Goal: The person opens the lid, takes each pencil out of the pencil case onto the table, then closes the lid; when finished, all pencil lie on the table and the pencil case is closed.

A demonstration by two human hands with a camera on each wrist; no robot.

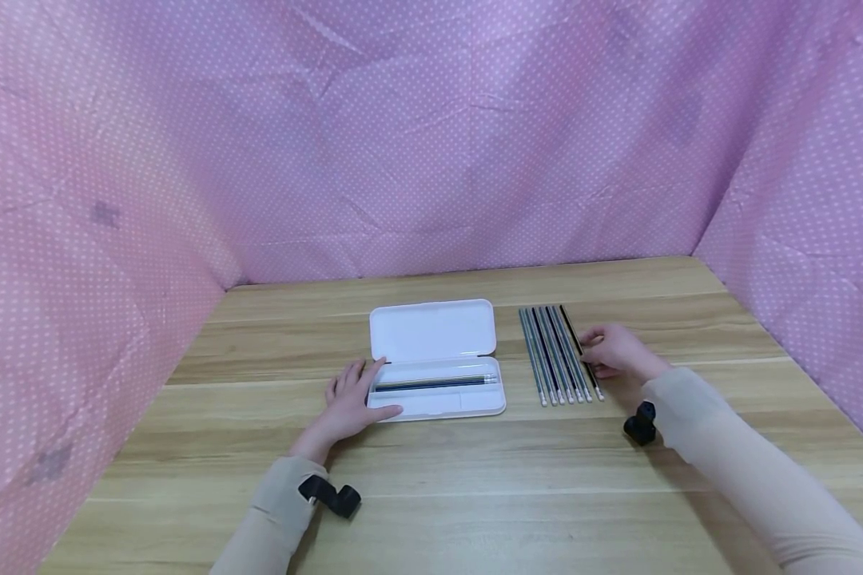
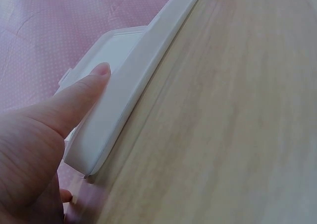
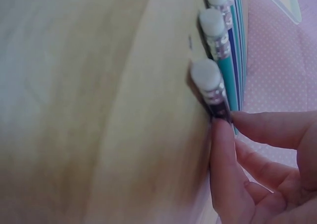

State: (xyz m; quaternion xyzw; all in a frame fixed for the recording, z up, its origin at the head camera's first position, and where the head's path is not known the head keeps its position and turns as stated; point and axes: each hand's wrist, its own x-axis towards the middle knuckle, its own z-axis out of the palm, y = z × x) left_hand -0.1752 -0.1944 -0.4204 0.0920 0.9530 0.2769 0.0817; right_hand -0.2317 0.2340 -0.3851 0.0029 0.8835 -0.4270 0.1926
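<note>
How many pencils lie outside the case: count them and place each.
7: six pencils side by side on the table, right of the open case, and the rightmost pencil beside them, pinched by the right hand. None seems hidden.

Pencils [image 1: 558, 354] beside open white case [image 1: 439, 339]

Left hand [image 1: 347, 405] covers a bit of the white case [image 1: 442, 409] at its left end, and both sleeves [image 1: 268, 511] get cut off in the head view. Right wrist cam crops the right hand [image 1: 614, 351], whose fingers block the pinched pencil [image 3: 213, 90] at its far end.
</note>
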